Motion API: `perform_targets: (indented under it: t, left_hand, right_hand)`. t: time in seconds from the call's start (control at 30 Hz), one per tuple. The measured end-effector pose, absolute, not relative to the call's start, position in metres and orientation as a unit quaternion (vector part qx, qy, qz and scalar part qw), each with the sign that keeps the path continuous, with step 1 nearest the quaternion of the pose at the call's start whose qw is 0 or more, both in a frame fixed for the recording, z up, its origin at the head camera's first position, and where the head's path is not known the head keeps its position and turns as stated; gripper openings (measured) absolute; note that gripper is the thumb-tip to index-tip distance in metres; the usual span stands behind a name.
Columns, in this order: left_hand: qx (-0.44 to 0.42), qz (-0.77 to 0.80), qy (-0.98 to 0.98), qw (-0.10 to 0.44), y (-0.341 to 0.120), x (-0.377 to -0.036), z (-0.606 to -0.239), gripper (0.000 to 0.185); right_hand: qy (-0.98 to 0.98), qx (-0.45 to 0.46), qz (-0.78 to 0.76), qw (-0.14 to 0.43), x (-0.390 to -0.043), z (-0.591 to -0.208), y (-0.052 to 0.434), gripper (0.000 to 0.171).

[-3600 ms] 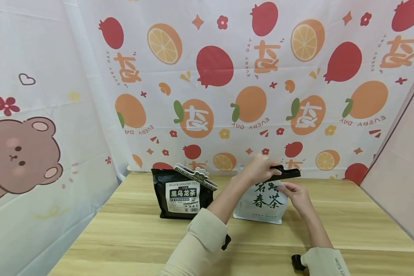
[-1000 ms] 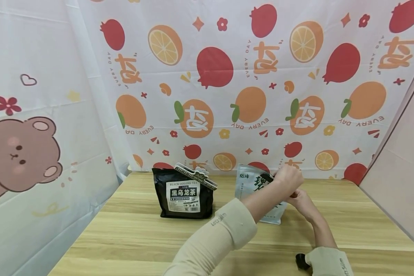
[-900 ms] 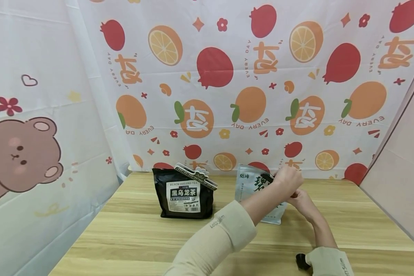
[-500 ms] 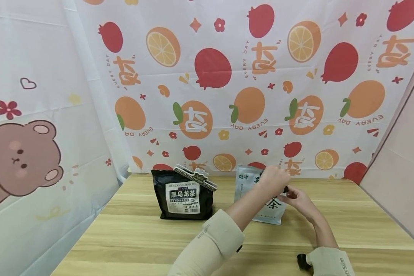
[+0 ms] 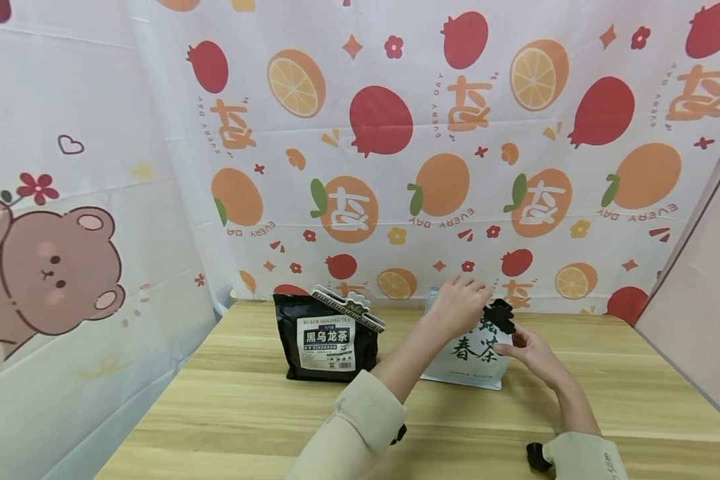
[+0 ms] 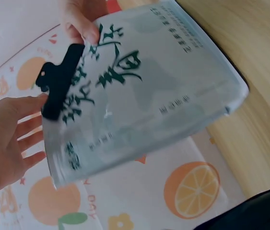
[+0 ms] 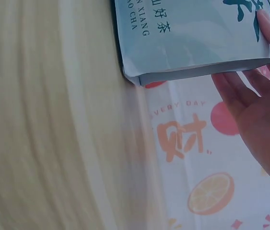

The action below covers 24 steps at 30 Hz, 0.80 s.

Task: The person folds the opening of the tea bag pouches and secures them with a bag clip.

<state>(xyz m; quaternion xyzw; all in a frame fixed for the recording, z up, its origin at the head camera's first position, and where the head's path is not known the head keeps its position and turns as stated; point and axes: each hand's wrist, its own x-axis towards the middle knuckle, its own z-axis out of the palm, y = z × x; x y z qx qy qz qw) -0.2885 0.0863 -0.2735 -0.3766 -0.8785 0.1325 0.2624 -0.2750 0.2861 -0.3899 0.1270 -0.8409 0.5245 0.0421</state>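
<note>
A pale blue tea bag [image 5: 465, 363] with dark green characters stands upright on the table, right of centre. A black clip [image 5: 501, 315] is clamped slantwise across its top right corner; the left wrist view shows this clip [image 6: 63, 81] whole. My left hand [image 5: 459, 307] is at the bag's top, its fingers loosely spread, with a fingertip close to one end of the clip. My right hand [image 5: 537, 357] pinches the bag's right side, thumb on the front and fingers behind, as the right wrist view shows on the tea bag [image 7: 187, 43].
Left of the hands stands a black oolong tea bag [image 5: 327, 347] with a white label. A light-coloured clip [image 5: 348, 308] sits slantwise on its top right corner. The wooden table [image 5: 246, 427] ends at a fruit-print cloth [image 5: 378, 220] behind both bags.
The black clip, held above the bag by my left hand earlier, is now on the bag's top right corner. My left hand has moved back leftward from it, fingers loosened. My right hand stays at the bag's side.
</note>
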Motion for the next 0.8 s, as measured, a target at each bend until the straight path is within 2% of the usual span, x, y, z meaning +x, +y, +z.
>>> perform_targets:
  t: [0.4, 0.5, 0.63, 0.73, 0.8]
  left_hand:
    - [-0.376, 0.024, -0.883, 0.281, 0.073, -0.293, -0.270, 0.040]
    - [-0.361, 0.003, -0.895, 0.262, 0.063, -0.296, -0.263, 0.043]
    - [-0.329, -0.023, -0.914, 0.234, 0.041, -0.304, -0.247, 0.046]
    - [-0.298, -0.036, -0.924, 0.237, 0.015, -0.313, -0.236, 0.047]
    - [-0.273, -0.036, -0.931, 0.240, -0.004, -0.320, -0.230, 0.049]
  right_hand:
    - [-0.827, 0.134, 0.543, 0.055, -0.273, -0.389, 0.306, 0.058]
    - [-0.829, 0.137, 0.539, 0.064, -0.270, -0.377, 0.308, 0.062]
    - [-0.823, 0.147, 0.535, 0.126, -0.260, -0.351, 0.313, 0.057]
    - [-0.832, 0.149, 0.504, 0.179, -0.256, -0.325, 0.312, 0.050]
    - [-0.848, 0.149, 0.470, 0.193, -0.257, -0.304, 0.309, 0.049]
